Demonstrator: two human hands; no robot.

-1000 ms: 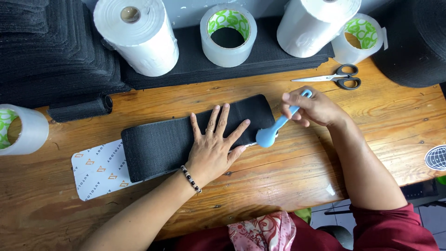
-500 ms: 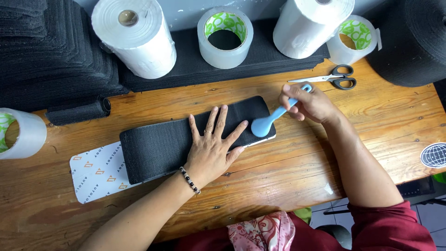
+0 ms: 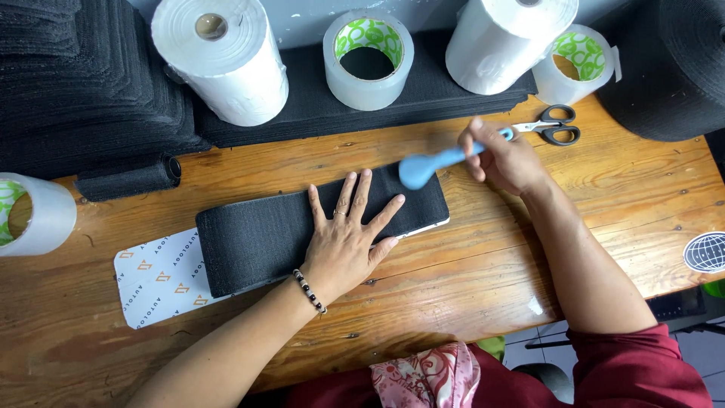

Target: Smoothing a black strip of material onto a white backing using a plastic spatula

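A wide black fabric strip (image 3: 264, 234) lies across a white printed card (image 3: 155, 276) on the wooden table. My left hand (image 3: 349, 234) rests flat on the strip with fingers spread, pressing it down. My right hand (image 3: 507, 155) grips the handle of a light blue spoon-shaped tool (image 3: 434, 164), whose rounded head hovers at the strip's far right corner.
Two white paper rolls (image 3: 223, 57) (image 3: 506, 41) and clear tape rolls (image 3: 368, 57) (image 3: 581, 60) stand at the back on black sheets. Scissors (image 3: 551, 130) lie behind my right hand. Another tape roll (image 3: 34, 215) and a small black roll (image 3: 128, 179) sit at the left.
My right hand has lifted the blue tool away from the strip's near right edge, up and back toward the far corner. My left hand stays pressed on the strip.
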